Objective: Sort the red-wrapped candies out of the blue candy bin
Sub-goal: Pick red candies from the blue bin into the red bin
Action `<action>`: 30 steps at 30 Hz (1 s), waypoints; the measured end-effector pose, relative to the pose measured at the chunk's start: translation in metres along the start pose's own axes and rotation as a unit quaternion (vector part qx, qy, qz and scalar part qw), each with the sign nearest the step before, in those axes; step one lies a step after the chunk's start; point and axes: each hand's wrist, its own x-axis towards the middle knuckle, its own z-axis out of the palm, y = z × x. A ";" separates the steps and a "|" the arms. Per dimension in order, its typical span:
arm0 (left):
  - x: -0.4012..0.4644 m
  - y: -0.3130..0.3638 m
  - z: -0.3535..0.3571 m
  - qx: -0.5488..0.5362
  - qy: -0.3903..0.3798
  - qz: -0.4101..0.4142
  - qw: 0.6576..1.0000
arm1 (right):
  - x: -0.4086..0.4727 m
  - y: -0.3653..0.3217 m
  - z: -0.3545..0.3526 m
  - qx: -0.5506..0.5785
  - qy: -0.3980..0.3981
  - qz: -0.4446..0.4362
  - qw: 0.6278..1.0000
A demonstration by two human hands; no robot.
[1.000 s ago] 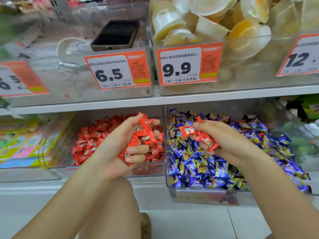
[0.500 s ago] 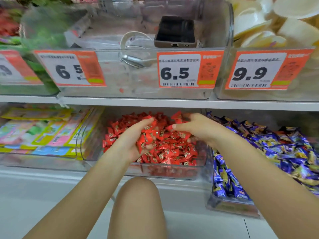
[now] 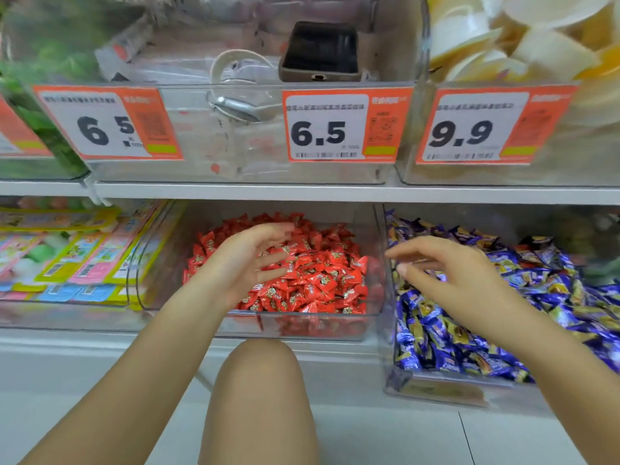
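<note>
— Head view: how are the fingers [image 3: 268, 229] of the left hand [image 3: 246, 263] seen?

— Spread apart and empty, held over the red-wrapped candies [image 3: 315, 273] piled in the clear bin [image 3: 335, 327].

— And the right hand [image 3: 449, 276]?

— Its fingers [image 3: 402, 253] are loosely extended, nothing is gripped; it is held above the left edge of the blue candy bin [image 3: 436, 394], which is filled with blue-wrapped candies [image 3: 536, 286].

— What is seen beyond?

— A phone [image 3: 320, 53] is lodged in the bin above, behind a 6.5 price tag [image 3: 345, 125].
</note>
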 end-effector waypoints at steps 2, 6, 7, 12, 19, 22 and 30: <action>-0.009 -0.004 0.013 0.085 -0.021 0.043 0.995 | -0.017 0.020 -0.010 0.009 0.030 0.020 0.999; -0.021 -0.006 0.068 0.216 -0.071 0.109 0.968 | -0.051 0.071 -0.041 -0.036 0.100 0.091 0.990; -0.024 -0.004 0.084 0.244 -0.088 0.129 0.957 | -0.058 0.081 -0.051 -0.056 0.122 0.105 0.985; -0.029 -0.002 0.156 0.385 -0.151 0.211 0.886 | -0.081 0.123 -0.104 -0.119 0.253 0.161 0.947; -0.010 -0.006 0.265 0.566 -0.202 0.244 0.761 | -0.099 0.184 -0.129 -0.178 0.268 0.241 0.916; 0.026 -0.020 0.317 0.589 -0.248 0.260 0.724 | -0.102 0.195 -0.125 -0.183 0.236 0.255 0.920; 0.113 -0.044 0.414 0.546 -0.232 0.228 0.772 | -0.101 0.203 -0.118 -0.178 0.267 0.228 0.919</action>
